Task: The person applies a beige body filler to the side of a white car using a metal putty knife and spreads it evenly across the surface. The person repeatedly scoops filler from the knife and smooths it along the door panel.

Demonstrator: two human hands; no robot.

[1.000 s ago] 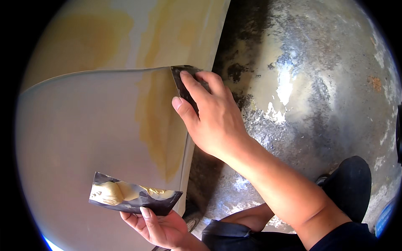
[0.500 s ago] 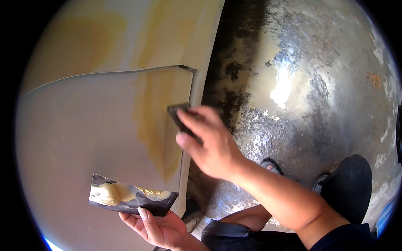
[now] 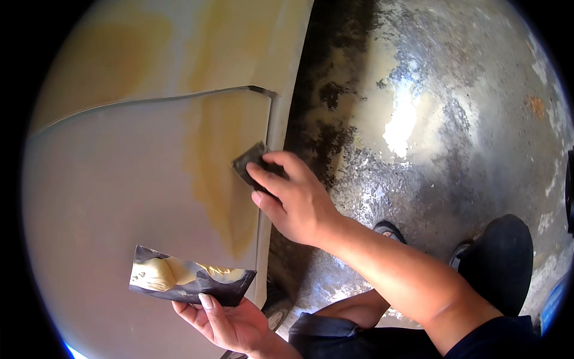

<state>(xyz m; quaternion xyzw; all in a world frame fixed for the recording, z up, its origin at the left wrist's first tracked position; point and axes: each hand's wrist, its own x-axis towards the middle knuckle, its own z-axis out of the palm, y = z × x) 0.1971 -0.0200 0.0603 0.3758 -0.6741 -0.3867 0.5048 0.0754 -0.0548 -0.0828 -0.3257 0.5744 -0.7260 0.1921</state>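
My right hand (image 3: pixel 299 200) grips a small dark, square-edged spreader (image 3: pixel 248 158) over the right part of a beige-grey panel (image 3: pixel 119 197), beside its raised seam, where a long yellowish smeared patch (image 3: pixel 218 203) runs down the surface. Lower down, my left hand (image 3: pixel 230 326) holds a dark flat board (image 3: pixel 218 287) by its near edge, thumb on top. A mound of cream paste (image 3: pixel 161 272) and thinner streaks of it lie on that board. A curved seam (image 3: pixel 119 105) crosses the panel above, with more yellow staining beyond it.
A stained, mottled concrete floor (image 3: pixel 460 149) lies right of the panel's straight edge. My dark-clad knee (image 3: pixel 502 263) and sandaled foot (image 3: pixel 388 230) show at the lower right. A blue object (image 3: pixel 553 302) sits at the right rim.
My right hand with the spreader has moved down from the seam's upper corner to the middle of the yellow strip. My left hand and board have barely shifted.
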